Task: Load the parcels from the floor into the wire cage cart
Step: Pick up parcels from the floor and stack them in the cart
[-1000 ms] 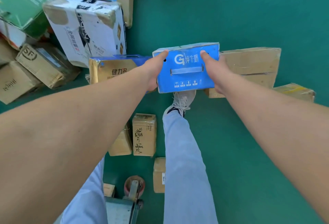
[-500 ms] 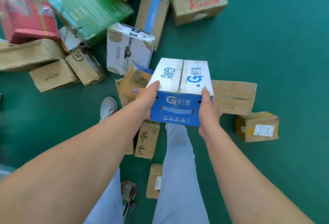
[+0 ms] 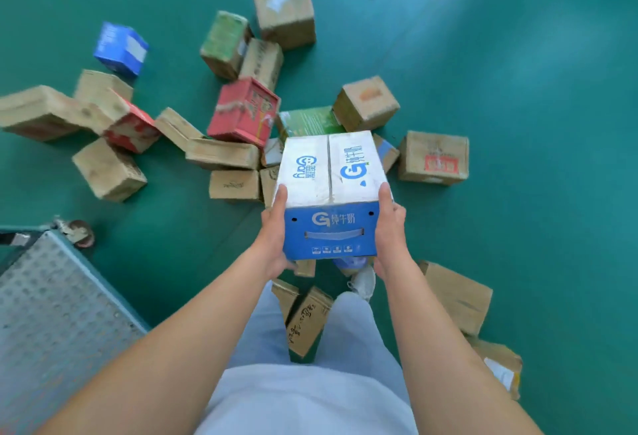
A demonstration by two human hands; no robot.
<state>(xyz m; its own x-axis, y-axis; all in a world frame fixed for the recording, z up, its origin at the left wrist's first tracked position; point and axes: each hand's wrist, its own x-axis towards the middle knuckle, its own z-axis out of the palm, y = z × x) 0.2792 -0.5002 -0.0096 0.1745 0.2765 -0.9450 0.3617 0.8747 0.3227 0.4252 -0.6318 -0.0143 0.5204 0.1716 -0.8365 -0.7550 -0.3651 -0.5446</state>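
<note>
Left hand (image 3: pixel 276 244) and right hand (image 3: pixel 390 237) clamp blue-and-white carton (image 3: pixel 329 199) mid-frame, fingers curled underneath. Risk: side-only grip slips; loose parcels underfoot trip turn toward cart deck (image 3: pixel 51 313) lower left.

Pale grey-blue trousers (image 3: pixel 310 396); bare forearms; light shoe (image 3: pixel 362 283)

A blue box (image 3: pixel 330 193) with a white, taped top and a slot handle on its near end is held level in the air, clear of the floor. Brown, red, green and blue parcels (image 3: pixel 241 113) lie scattered on the green floor. The cart's (image 3: pixel 51 303) perforated metal deck shows at lower left.
</note>
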